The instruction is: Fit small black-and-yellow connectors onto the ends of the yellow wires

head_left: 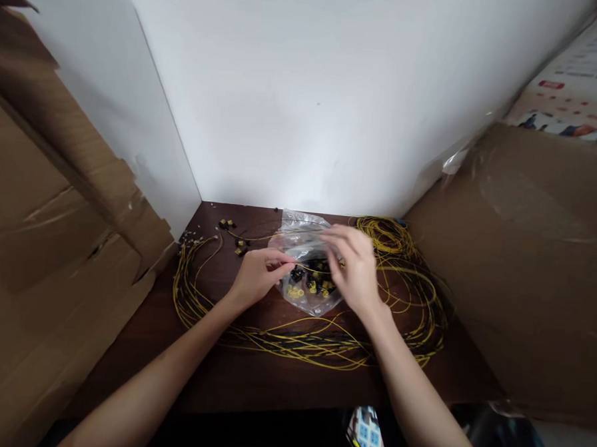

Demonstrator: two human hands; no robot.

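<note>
My left hand (262, 273) is closed, thumb and forefinger pinching a thin yellow wire (312, 269) at the near side of a clear plastic bag. That bag (314, 306) lies on the dark table and holds several small yellow and black parts (320, 286). Above the bag's right side is my right hand (352, 263), a little blurred. Its fingers are bent but apart, and I make out nothing held in them. The wire runs from the left fingertips toward the right hand, where its far part is hidden.
A long loop of yellow and black wires (312, 347) curves around the bag. A tighter yellow coil (385, 235) lies at the back right. Loose yellow-black pieces (240, 247) sit left of the bag. Cardboard (516, 275) stands on both sides, a white wall (304, 117) behind.
</note>
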